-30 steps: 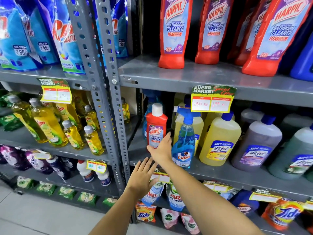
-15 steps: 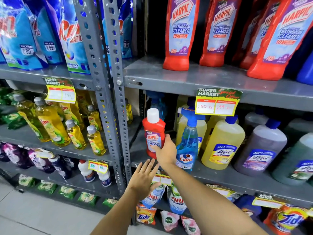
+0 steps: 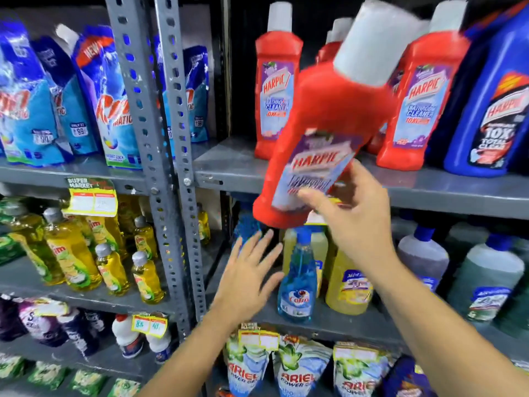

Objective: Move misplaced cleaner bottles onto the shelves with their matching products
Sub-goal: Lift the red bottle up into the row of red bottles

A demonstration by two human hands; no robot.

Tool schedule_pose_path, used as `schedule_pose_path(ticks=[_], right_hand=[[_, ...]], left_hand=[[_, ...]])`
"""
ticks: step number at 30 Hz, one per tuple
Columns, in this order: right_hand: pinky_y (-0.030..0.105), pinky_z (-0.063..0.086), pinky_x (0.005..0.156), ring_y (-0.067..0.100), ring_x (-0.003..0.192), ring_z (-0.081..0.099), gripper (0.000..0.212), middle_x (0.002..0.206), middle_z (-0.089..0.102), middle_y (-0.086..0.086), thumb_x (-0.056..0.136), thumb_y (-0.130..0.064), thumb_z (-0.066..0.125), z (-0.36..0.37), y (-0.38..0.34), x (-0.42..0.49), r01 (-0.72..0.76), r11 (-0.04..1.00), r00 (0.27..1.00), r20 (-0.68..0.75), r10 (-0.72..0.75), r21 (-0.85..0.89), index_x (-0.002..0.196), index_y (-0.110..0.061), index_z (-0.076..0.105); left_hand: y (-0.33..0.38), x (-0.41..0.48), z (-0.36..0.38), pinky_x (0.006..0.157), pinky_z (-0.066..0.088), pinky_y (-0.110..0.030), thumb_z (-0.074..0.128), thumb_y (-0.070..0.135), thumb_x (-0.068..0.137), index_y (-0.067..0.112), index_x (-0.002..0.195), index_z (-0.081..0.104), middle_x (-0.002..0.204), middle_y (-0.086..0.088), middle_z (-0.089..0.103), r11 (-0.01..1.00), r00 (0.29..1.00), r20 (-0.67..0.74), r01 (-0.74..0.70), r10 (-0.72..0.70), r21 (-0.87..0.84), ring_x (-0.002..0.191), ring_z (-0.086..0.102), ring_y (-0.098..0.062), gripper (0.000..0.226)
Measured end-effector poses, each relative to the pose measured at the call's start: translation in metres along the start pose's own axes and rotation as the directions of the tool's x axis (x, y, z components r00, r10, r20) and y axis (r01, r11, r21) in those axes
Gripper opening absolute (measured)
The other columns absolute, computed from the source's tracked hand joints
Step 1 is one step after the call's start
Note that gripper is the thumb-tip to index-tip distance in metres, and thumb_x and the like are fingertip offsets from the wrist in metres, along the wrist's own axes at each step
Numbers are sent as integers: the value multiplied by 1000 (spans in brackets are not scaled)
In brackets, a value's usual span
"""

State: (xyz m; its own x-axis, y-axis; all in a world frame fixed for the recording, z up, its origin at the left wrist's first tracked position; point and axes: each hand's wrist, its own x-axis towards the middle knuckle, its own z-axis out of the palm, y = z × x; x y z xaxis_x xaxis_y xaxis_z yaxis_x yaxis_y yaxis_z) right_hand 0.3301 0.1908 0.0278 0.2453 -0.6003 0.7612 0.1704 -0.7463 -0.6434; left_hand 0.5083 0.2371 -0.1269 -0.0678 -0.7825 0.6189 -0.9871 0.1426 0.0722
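bottle: red bathroom-cleaner bottle (image 3: 323, 133) is off the lower shelf (image 3: 329, 325) where it stood a second ago beside the blue spray bottle (image 3: 297, 279). It's now in the air in front of the upper shelf (image 3: 229, 167), tilted, white cap up and leaning right, base down-left.
right grip: my right hand (image 3: 352, 222) is closed on the bottle's lower body, fingers across the label. Image is motion-blurred, so I can't tell exact finger placement.
left grip: my left hand (image 3: 249, 276) is open, fingers spread, holding nothing. It hangs in front of the lower shelf just left of the spray bottle, below the raised bottle's base.
what changed: the lift is done; half a second ago the bottle was only just clear of the lower shelf, now its base is up at the upper shelf's edge. View has tipped up too, the upper row now shows cap to base.
target: matching red bottles (image 3: 274, 90) stand in a row on the upper shelf, a blue bottle (image 3: 492, 110) at the right end. Bare shelf shows at the left front.
task meaning: I judge this one is mid-transfer to the right shelf, not yet set down.
next: straighten it upright, put it on the bare patch by the row.
risk: tilted bottle could knock the front red ones.
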Motion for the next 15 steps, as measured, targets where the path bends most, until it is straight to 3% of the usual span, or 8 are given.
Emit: schedule_pose_path(ticks=[3, 6, 8, 11, 15], right_hand=[[23, 52, 88, 4, 99, 69, 40, 106, 73, -13, 78, -21, 78, -26, -14, 44, 85, 995, 995, -38, -87, -54, 115, -15, 66], [41, 54, 93, 15, 101, 70, 45, 109, 74, -5, 72, -32, 78, -41, -3, 80, 54, 992, 996, -62, -61, -110, 114, -20, 65], [49, 52, 93, 23, 102, 69, 51, 110, 73, 3, 69, -34, 80, -46, 12, 97, 13, 982, 997, -70, -26, -189, 114, -18, 65], [51, 53, 90, 26, 99, 69, 49, 108, 73, 7, 70, -26, 84, -47, 32, 111, -57, 964, 996, -74, 38, -259, 113, -14, 65], [48, 54, 88, 22, 100, 68, 49, 110, 73, 7, 74, -30, 82, -49, 41, 125, -120, 936, 993, -60, 106, -330, 116, -11, 65]], left_hand=[[5, 47, -55, 114, 23, -48, 45, 37, 97, 11, 136, 48, 150, -12, 40, 998, 955, -291, -66, 60, -14, 138, 34, -31, 47], [4, 85, -97, 115, 24, -42, 48, 31, 97, 7, 131, 52, 146, -11, 45, 997, 900, -432, -74, 52, -35, 137, 37, -28, 42], [3, 106, -109, 116, 24, -43, 47, 32, 99, 9, 136, 48, 149, -9, 41, 999, 942, -336, -31, 20, -28, 140, 33, -25, 44], [-1, 119, -105, 111, 30, -45, 43, 43, 99, 13, 143, 40, 150, -8, 41, 996, 998, -65, 31, -25, 85, 138, 36, -23, 54], [-6, 124, -98, 106, 32, -41, 38, 50, 98, 18, 140, 43, 146, -5, 48, 972, 999, 22, 43, -49, 231, 133, 42, -20, 53]])
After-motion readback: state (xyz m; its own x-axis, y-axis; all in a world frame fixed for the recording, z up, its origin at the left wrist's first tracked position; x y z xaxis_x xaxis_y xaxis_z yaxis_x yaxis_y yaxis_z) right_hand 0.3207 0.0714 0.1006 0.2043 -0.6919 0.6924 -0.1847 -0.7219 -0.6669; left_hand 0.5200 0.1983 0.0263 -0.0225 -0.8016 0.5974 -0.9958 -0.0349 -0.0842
